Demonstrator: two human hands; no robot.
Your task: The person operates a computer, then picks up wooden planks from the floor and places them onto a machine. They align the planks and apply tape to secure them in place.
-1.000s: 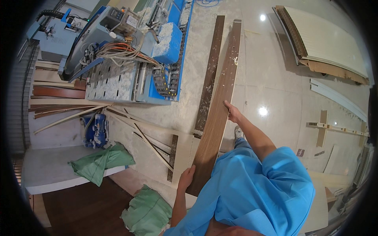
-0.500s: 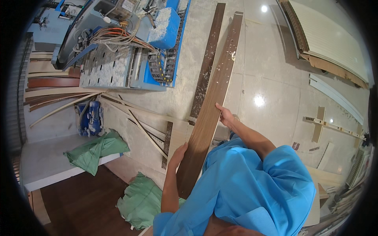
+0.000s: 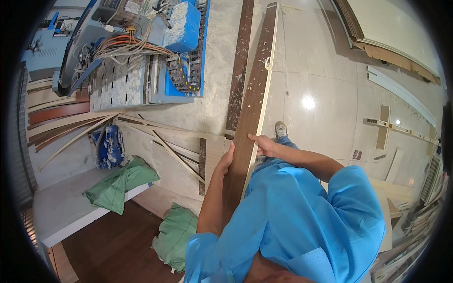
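A long brown wood-grain plank (image 3: 250, 113) runs from beside my body up toward the far edge, with pale shavings on its far half. My right hand (image 3: 264, 144) grips its right edge, thumb on the top face and fingers below. At the left edge, nearer to me, my left hand (image 3: 227, 159) is closed around the plank, its fingers mostly hidden underneath. Beside it, on the floor to the left, lies a second dark brown strip (image 3: 239, 70) speckled with shavings.
A dusty machine (image 3: 118, 85) with cables and a blue bin (image 3: 183, 28) stands far left. Green sacks (image 3: 125, 186) lie on a ledge and below. Loose strips (image 3: 174, 160) lie left of the plank. Stacked pale panels (image 3: 391, 35) stand far right, white strips (image 3: 401, 92) nearer.
The plank has shifted left and tilted so more of its pale right edge shows. My right hand has come nearer to me, my left hand slightly farther up. My shoe now shows.
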